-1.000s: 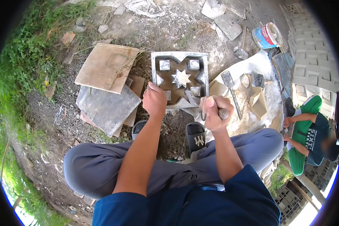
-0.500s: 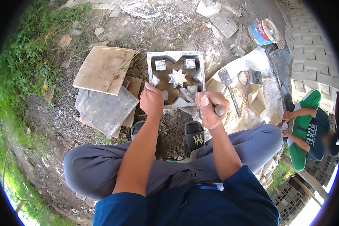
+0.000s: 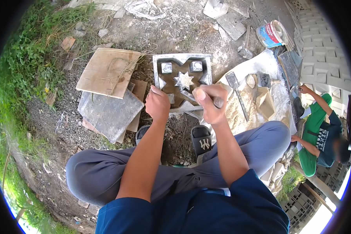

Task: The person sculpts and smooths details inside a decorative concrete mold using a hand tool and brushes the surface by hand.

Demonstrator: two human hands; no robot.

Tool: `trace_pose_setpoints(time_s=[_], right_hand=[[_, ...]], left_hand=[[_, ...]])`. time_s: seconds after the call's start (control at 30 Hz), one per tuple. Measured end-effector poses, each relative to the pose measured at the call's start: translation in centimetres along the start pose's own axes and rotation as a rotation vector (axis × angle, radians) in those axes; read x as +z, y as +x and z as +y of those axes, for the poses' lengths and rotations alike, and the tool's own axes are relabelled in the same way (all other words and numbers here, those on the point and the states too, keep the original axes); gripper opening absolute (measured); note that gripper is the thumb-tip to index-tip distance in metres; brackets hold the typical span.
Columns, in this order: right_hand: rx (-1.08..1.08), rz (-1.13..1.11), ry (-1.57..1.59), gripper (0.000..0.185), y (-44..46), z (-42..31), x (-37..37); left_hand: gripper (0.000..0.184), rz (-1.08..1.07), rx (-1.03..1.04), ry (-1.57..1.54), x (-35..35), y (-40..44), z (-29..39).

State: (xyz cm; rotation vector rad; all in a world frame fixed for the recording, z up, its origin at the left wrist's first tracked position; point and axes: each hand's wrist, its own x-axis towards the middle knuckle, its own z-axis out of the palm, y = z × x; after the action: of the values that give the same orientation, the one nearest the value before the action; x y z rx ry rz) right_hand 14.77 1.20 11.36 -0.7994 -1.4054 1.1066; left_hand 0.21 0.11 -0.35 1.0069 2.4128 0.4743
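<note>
A square grey mold [image 3: 209, 70] with a raised star [image 3: 184, 80] and small square blocks [image 3: 166, 68] inside lies in front of my feet. My left hand [image 3: 158, 103] is closed on the mold's near left edge. My right hand [image 3: 211, 103] is wrapped round the rounded handle [image 3: 218, 102] of a trowel, over the mold's near right corner. The trowel's narrow blade [image 3: 187, 94] reaches into the mold between the star and the near side. The fist hides the lower right block.
Stacked boards [image 3: 109, 72] and a grey slab [image 3: 109, 113] lie left. To the right, a white sheet [image 3: 275, 64] bears powder, a flat tool [image 3: 238, 93] and stones. Beyond are a paint bucket [image 3: 271, 34], patterned blocks [image 3: 314, 50] and another person [image 3: 327, 136] sitting.
My right hand has moved left and slightly up with the trowel, over the mold's corner. My left hand stays on the edge. The other person has stretched one arm out.
</note>
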Motion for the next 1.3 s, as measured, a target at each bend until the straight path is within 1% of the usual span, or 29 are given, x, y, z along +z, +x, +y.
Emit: trace_pose_setpoints(time_s=[0.03,0.1,0.13,0.2,0.23,0.27,0.37,0.43,0.47,0.5,0.53,0.57,0.6,0.63,0.7,0.73,0.83,0.87,0.97,1.03,1.07,1.13,1.17,1.23,1.3], right_hand=[[0.059,-0.030,-0.056,0.038,0.3,1.1,0.0],[0.031,0.076,-0.086,0.033,0.4,1.5,0.8],[0.021,0.075,-0.081,0.033,0.8,1.1,0.3],[0.054,-0.210,-0.027,0.027,0.6,-0.4,-1.0],[0.068,-0.209,-0.023,0.027,-0.3,1.0,-0.8],[0.172,-0.126,-0.060,0.028,-1.1,3.4,-0.5],[0.101,0.109,0.025,0.035,0.7,2.0,1.3],[0.033,-0.138,0.123,0.037,1.3,-0.5,0.5],[0.037,-0.080,0.109,0.039,1.1,-0.5,1.1],[0.042,-0.085,0.105,0.039,0.7,0.1,1.6],[0.069,-0.032,0.030,0.039,0.8,0.7,2.1],[0.061,-0.053,0.000,0.036,0.8,0.6,1.8],[0.053,-0.073,-0.031,0.034,1.2,0.1,1.8],[-0.025,-0.088,0.006,0.028,0.8,0.3,1.7],[0.066,-0.021,0.055,0.027,0.6,-0.3,2.2],[0.198,-0.046,-0.017,0.033,0.6,0.6,2.1],[0.113,-0.011,-0.056,0.038,0.8,0.6,2.5],[0.068,-0.074,-0.054,0.040,0.5,-0.2,1.9],[0.091,-0.075,-0.095,0.040,0.2,0.7,2.6],[0.015,-0.064,-0.159,0.036,0.8,0.3,2.7],[-0.007,-0.119,-0.124,0.035,0.7,-0.7,2.3],[0.021,-0.217,-0.055,0.032,0.5,-2.0,1.6],[0.032,-0.222,-0.053,0.032,0.1,-1.1,1.8],[0.052,-0.174,-0.165,0.034,0.4,0.3,2.1],[0.017,-0.168,-0.096,0.037,0.4,-0.6,1.7]], left_hand=[[0.053,-0.001,0.003,0.003,0.1,-0.1,0.2],[0.053,0.002,0.017,-0.024,0.1,-0.2,0.9],[0.053,0.009,0.023,-0.034,0.1,0.0,0.8],[0.053,0.003,0.009,-0.013,0.1,0.0,0.2],[0.053,-0.005,0.000,-0.005,0.1,-0.1,-0.4],[0.054,-0.022,0.004,-0.019,0.1,-0.1,-0.4],[0.055,-0.035,0.003,-0.053,-0.3,0.2,0.7],[0.054,-0.029,-0.006,-0.028,-0.4,0.0,0.5],[0.053,-0.024,-0.004,-0.053,-0.4,-0.1,0.4],[0.053,-0.029,-0.009,-0.056,-0.4,-0.4,0.2],[0.054,-0.045,-0.009,-0.052,-0.4,-0.3,0.3],[0.054,-0.057,-0.006,-0.045,-0.5,0.0,0.5],[0.054,-0.020,-0.002,-0.063,-0.4,0.1,0.6],[0.054,-0.014,-0.006,-0.057,-0.2,0.5,0.6],[0.054,-0.032,0.004,-0.034,0.2,0.1,-0.1],[0.054,-0.032,0.008,-0.044,0.0,0.0,0.0],[0.054,-0.023,0.009,-0.060,-0.1,0.3,0.2],[0.053,-0.011,0.011,-0.065,0.2,0.2,0.1],[0.053,-0.043,0.008,-0.045,-0.1,0.1,0.1],[0.053,-0.021,0.015,-0.081,0.0,0.1,0.4],[0.052,-0.023,0.015,-0.082,0.1,0.4,0.4],[0.051,-0.014,0.022,-0.077,0.0,0.1,0.0],[0.051,-0.019,0.011,-0.074,-0.1,-0.1,-0.3],[0.051,-0.031,0.016,-0.067,-0.1,0.1,0.1],[0.051,-0.041,0.004,-0.068,-0.2,0.5,0.4]])
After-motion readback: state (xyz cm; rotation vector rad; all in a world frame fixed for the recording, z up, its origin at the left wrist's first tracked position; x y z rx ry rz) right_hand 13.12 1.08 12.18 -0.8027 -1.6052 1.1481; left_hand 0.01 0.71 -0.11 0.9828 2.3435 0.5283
